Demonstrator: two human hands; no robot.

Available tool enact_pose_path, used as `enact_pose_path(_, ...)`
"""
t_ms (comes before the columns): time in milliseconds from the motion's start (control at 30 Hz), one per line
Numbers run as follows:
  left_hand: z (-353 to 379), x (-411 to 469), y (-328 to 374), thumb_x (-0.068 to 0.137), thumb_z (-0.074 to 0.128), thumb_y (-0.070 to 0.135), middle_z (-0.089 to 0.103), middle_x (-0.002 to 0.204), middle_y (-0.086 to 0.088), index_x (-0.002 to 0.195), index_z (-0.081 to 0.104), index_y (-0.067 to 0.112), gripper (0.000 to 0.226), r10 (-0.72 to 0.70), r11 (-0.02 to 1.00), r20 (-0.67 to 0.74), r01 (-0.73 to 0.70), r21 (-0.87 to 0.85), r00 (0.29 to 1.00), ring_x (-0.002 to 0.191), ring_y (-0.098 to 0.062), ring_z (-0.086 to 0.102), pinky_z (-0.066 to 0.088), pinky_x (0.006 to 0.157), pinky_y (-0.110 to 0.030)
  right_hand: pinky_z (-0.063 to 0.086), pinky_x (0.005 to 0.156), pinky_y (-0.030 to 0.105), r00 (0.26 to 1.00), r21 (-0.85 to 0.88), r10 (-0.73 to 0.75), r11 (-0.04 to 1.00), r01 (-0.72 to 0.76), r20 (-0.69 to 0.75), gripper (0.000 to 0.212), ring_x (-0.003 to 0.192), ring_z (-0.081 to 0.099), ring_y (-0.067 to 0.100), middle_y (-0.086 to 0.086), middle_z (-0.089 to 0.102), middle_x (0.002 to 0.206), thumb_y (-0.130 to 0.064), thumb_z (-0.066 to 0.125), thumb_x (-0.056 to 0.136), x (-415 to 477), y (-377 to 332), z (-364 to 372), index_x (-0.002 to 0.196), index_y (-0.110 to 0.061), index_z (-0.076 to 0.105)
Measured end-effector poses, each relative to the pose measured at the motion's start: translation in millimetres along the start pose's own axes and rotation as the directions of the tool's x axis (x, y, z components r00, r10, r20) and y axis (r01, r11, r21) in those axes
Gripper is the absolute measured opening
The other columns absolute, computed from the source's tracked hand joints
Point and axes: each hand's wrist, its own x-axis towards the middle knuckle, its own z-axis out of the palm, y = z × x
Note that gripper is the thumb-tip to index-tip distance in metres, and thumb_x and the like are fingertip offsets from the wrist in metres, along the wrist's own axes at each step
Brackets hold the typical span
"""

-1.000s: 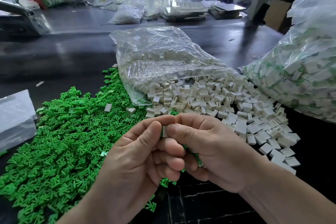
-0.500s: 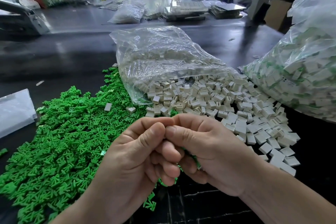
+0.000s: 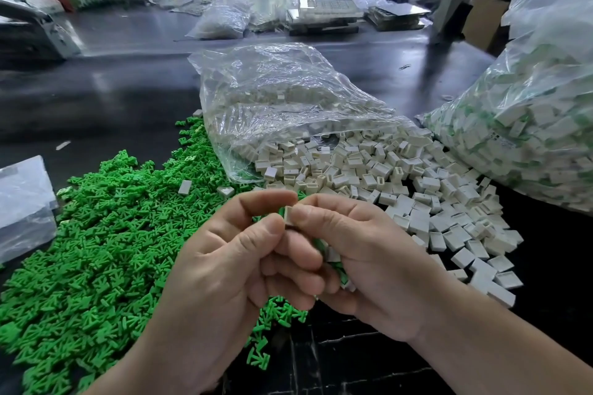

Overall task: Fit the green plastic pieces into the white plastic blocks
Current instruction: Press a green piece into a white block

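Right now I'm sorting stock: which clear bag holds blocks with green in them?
The big bag at the right edge; the open middle bag shows only white.

Forearms enter from bottom edge, converge mid-frame. Left grip (image 3: 224, 266): fingers curled, thumb and forefinger closing on white block (image 3: 288, 215) from left. Right grip (image 3: 362, 266): thumb and forefinger pinch same block, lower fingers curled toward palm.
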Motion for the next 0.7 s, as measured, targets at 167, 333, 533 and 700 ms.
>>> enact_pose_path(167,-1.8,-5.3,-0.1,0.083,0.066,0.026,0.069,0.066,-0.012,0.094,0.070,0.023,0.012,0.205,0.848,-0.081,-0.135,0.512,0.975,0.050,-0.022,0.064,0.050,0.045,-0.025,0.028,0.035,0.017,0.998,0.010,0.057,0.998,-0.057,-0.016,0.022,0.044,0.040,0.013,0.012,0.052,0.069,-0.029,0.061,0.088,3.1,1.6,-2.3,0.072,-0.013,0.058)
enact_pose_path(333,-0.8,-8.8,-3.9,0.085,0.068,0.035,0.073,0.071,0.006,0.092,0.067,0.036,0.008,0.398,0.578,-0.021,-0.233,0.782,0.917,0.057,-0.009,0.068,0.053,0.048,-0.019,0.027,0.035,0.018,0.988,0.084,0.153,0.985,-0.153,0.003,0.018,0.045,0.042,0.011,0.004,0.052,0.068,-0.029,0.059,0.084,3.9,2.9,-2.2,0.069,-0.018,0.061)
enact_pose_path(533,-3.6,-9.4,-0.1,0.082,0.068,0.036,0.071,0.069,0.016,0.091,0.065,0.039,0.010,0.440,0.418,0.052,-0.256,0.872,0.896,0.054,-0.006,0.065,0.049,0.043,-0.017,0.030,0.033,0.017,0.987,0.062,0.161,0.985,-0.161,0.000,0.020,0.045,0.044,0.010,0.003,0.054,0.069,-0.031,0.061,0.091,4.6,5.9,-2.8,0.077,-0.017,0.063)
enact_pose_path(700,-7.3,-6.5,2.0,0.088,0.065,0.039,0.066,0.064,0.017,0.089,0.061,0.037,0.005,0.465,0.289,0.085,-0.241,0.927,0.882,0.053,-0.002,0.064,0.048,0.044,-0.015,0.038,0.030,0.017,0.988,0.386,0.121,0.919,-0.077,-0.093,0.009,0.048,0.052,0.011,0.007,0.059,0.075,-0.018,0.061,0.091,9.9,-5.5,-18.4,0.094,-0.011,0.056)
